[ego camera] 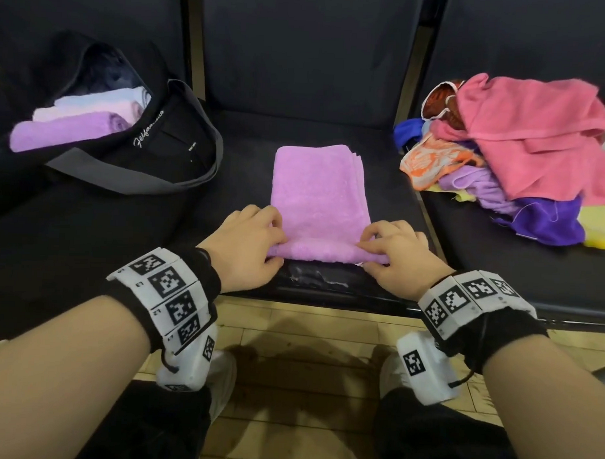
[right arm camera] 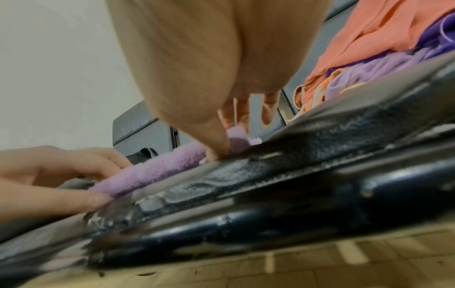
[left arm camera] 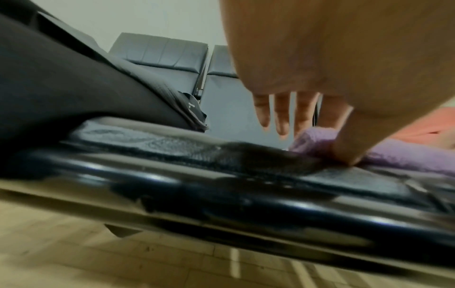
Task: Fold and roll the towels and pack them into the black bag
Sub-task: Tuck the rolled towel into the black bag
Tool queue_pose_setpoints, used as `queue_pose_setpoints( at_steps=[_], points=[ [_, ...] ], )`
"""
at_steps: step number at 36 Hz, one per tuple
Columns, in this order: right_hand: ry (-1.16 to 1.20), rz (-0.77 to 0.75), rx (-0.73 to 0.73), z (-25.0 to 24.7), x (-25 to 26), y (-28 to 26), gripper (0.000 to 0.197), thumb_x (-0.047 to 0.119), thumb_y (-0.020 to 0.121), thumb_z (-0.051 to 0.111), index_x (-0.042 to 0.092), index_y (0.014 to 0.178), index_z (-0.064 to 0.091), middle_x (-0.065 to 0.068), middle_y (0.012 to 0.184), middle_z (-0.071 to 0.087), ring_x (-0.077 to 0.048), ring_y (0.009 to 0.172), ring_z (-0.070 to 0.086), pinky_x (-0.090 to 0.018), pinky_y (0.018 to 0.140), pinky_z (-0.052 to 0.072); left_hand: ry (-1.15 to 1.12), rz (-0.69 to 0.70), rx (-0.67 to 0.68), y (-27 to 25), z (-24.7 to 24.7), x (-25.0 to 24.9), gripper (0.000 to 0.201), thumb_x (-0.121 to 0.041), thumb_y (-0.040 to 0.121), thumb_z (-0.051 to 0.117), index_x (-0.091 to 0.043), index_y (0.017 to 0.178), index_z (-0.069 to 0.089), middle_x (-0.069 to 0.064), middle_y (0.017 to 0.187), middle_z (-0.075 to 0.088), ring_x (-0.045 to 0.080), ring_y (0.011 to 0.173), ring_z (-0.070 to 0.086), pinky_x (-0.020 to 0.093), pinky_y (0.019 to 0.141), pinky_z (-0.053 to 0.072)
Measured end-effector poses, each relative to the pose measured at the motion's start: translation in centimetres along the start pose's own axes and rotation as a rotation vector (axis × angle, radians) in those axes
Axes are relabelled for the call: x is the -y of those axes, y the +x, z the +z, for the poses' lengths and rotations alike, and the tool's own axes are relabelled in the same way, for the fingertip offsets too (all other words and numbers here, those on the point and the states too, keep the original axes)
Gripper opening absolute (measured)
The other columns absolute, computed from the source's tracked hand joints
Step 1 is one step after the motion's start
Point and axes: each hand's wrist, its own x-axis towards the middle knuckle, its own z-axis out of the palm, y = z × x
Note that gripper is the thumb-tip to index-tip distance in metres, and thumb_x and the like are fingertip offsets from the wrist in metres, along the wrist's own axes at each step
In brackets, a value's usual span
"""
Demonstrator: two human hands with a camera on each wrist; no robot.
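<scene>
We pinch the folded lilac terry towel (ego camera: 321, 192) at both ends, left hand (ego camera: 246, 241) and right hand (ego camera: 396, 256), so its roll starts even.

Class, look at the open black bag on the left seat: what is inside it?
Inside the black bag lie three rolled towels side by side: a purple one nearest, then a pale pink, then a whitish one. Anything beneath or behind them is hidden by the rolls and the bag's dark interior.
</scene>
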Motion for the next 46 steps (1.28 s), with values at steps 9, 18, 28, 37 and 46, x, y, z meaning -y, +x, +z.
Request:
queue_pose_setpoints(
  at_steps=[9, 18, 28, 37, 46],
  points=[
    [0.230, 0.137, -0.122, 0.3, -0.2, 0.0, 0.018, 0.024, 0.099, 0.045, 0.024, 0.117, 0.048, -0.006, 0.109, 0.056, -0.025, 0.109, 0.046, -0.034, 0.101, 0.024, -0.380, -0.201, -0.069, 0.7, -0.2, 0.8, 0.018, -0.024, 0.096, 0.054, -0.013, 0.106, 0.064, -0.001, 0.094, 0.058, 0.020, 0.092, 0.055, 0.031, 0.086, 0.042],
    [0.403, 0.287, -0.142, 0.4, 0.1, 0.1, 0.014, 0.034, 0.097, 0.043, 0.024, 0.104, 0.035, -0.002, 0.084, 0.058, -0.030, 0.090, 0.055, -0.043, 0.085, 0.047, -0.607, -0.452, 0.026, 1.8, -0.3, -0.1, 0.019, -0.022, 0.099, 0.045, -0.009, 0.108, 0.055, 0.000, 0.099, 0.055, 0.015, 0.089, 0.049, 0.024, 0.067, 0.035],
    [0.402, 0.360, -0.142, 0.7, 0.4, 0.8, 0.031, 0.042, 0.091, 0.054, 0.015, 0.099, 0.042, -0.004, 0.081, 0.057, -0.026, 0.076, 0.060, -0.044, 0.076, 0.052, -0.493, -0.522, 0.077, 2.1, -0.6, -0.4, 0.020, -0.023, 0.094, 0.049, -0.008, 0.106, 0.053, 0.004, 0.092, 0.055, 0.017, 0.082, 0.050, 0.026, 0.065, 0.039],
    [0.069, 0.089, -0.303, 0.5, 0.7, 0.9, 0.027, 0.035, 0.092, 0.059, 0.011, 0.081, 0.066, 0.000, 0.084, 0.056, -0.023, 0.090, 0.052, -0.039, 0.086, 0.041, -0.392, -0.103, -0.250, 0.5, 0.0, 0.0, 0.010, -0.025, 0.087, 0.067, -0.017, 0.081, 0.065, -0.008, 0.080, 0.055, 0.011, 0.073, 0.053, 0.035, 0.077, 0.050],
    [-0.055, 0.073, -0.121, -0.7, 1.0, -1.0, 0.041, 0.056, 0.083, 0.053, 0.024, 0.106, 0.065, 0.009, 0.104, 0.056, -0.017, 0.108, 0.050, -0.038, 0.099, 0.030, -0.141, 0.061, -0.107, -0.2, -0.2, 0.5, 0.037, -0.052, 0.074, 0.070, -0.020, 0.091, 0.064, -0.010, 0.087, 0.050, 0.015, 0.084, 0.052, 0.034, 0.081, 0.045]
  ],
)
